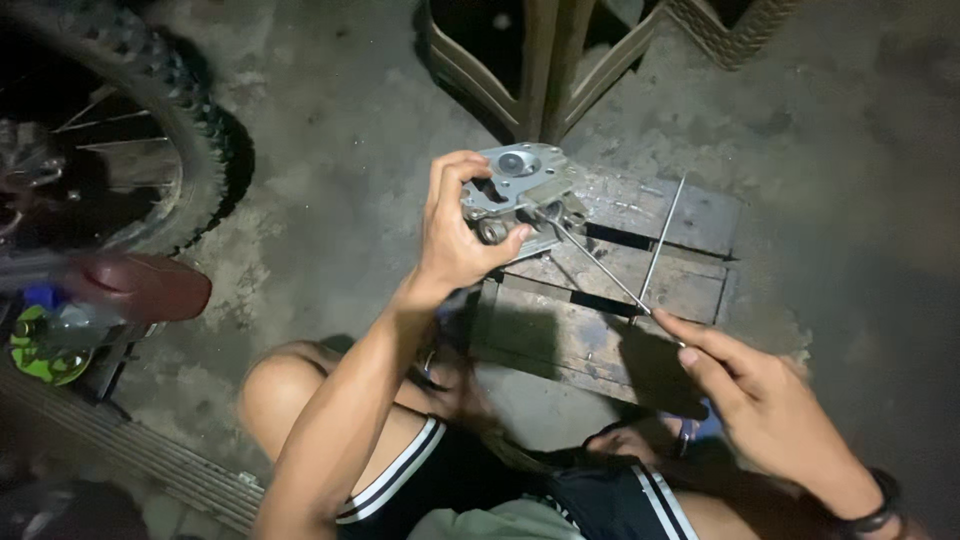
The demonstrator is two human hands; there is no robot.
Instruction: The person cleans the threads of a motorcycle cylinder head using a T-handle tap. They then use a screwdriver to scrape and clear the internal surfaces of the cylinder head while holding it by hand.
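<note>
The left hand (455,235) is clamped around a grey metal engine part (520,195), holding it up over the far left corner of a low wooden stool (620,300). The right hand (760,395), near and to the right, pinches a thin metal rod (590,265) whose tip reaches into the part. A second rod (662,235) lies on the stool. A motorcycle tyre (190,120) stands far left.

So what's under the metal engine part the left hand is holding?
Under the metal engine part is a low wooden bench of worn planks, with a thin metal rod lying on it. The part and left hand cover the bench's near-left corner.
</note>
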